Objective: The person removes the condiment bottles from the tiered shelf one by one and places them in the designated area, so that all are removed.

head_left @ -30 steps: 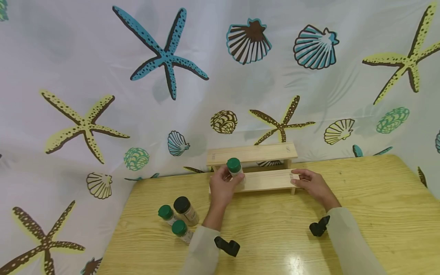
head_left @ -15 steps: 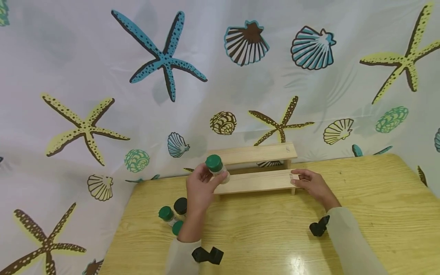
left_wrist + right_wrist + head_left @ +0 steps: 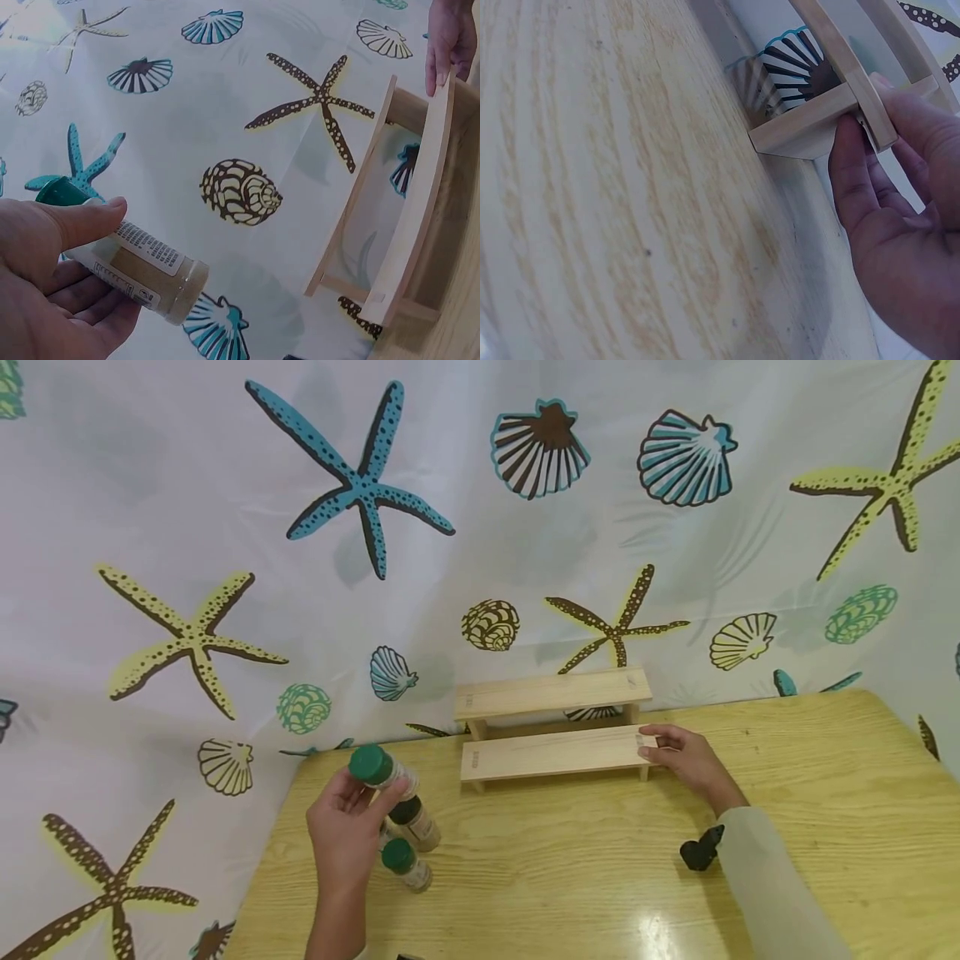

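Observation:
A spice jar [image 3: 378,768] with a green cap is in my left hand [image 3: 337,835], raised over the table's left side. The left wrist view shows the jar [image 3: 146,266] tilted, thumb on one side and fingers curled under the other, pale powder inside. My right hand [image 3: 690,764] pinches the right end of a two-tier wooden shelf's lower board [image 3: 555,755]. Seen from the right wrist, thumb and fingers of the right hand [image 3: 907,187] sit on either side of the board's end. Both tiers of the shelf are bare.
Below the left hand stand a black-capped jar [image 3: 422,828] and a green-capped jar [image 3: 411,867]. Another jar [image 3: 386,833] is mostly hidden behind the hand. A seashell-print curtain [image 3: 525,552] hangs behind the wooden table [image 3: 555,860].
My left hand has carried the green-capped jar left, off the lower board and over toward the other jars, and the jar has tilted. My right hand has stayed at the shelf's end.

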{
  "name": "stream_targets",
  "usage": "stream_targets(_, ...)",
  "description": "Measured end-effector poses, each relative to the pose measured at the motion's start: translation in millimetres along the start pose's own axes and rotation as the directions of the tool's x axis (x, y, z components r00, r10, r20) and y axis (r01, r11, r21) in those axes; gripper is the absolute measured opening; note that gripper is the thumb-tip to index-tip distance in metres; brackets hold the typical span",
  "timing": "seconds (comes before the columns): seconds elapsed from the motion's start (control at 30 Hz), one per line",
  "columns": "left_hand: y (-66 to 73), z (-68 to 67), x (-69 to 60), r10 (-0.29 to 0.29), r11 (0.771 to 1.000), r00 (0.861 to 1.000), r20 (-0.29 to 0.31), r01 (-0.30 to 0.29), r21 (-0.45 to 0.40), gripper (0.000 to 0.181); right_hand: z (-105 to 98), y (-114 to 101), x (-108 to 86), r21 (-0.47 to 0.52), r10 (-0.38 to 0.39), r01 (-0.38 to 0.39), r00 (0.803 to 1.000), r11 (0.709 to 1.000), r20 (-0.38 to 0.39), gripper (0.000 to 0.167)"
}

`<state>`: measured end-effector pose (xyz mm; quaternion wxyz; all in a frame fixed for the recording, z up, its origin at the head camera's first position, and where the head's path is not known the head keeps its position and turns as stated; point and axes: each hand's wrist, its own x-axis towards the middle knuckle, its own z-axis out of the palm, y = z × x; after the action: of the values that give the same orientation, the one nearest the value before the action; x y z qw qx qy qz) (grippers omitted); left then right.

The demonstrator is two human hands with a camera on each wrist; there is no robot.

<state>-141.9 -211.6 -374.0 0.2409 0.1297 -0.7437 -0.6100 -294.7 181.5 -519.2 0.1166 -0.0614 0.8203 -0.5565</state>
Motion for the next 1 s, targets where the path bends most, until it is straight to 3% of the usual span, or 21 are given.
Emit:
stream_targets(0.2,-19.1,-28.7,-4.8,-0.038,0.999,0.995,-0.097,0.039,0.008,0.040,-1,2,-0.1,0.002,-0.002,0.002,1.000,1.000,0.001,0.057)
stream_targets(0.47,-46.6,-55.4,-13.4,-0.123,0.987,0.982,-0.144,0.135,0.081,0.047,-1,1,-1.1,0.009,-0.002,0.002,1.000,1.000,0.000,0.058)
stream_targets(0.7,-63.3,-60.6,-16.0,-0.221,0.956,0.964,-0.152,0.244,0.160,0.059,0,2,-1.7,0.010,-0.002,0.002,1.000,1.000,0.002,0.058)
stream_targets(1.0,-82.5,-61.6,-23.5,-0.281,0.935,0.947,-0.155,0.307,0.179,0.061,-1,0,-2.7,0.017,0.014,-0.014,1.000,1.000,0.012,0.059)
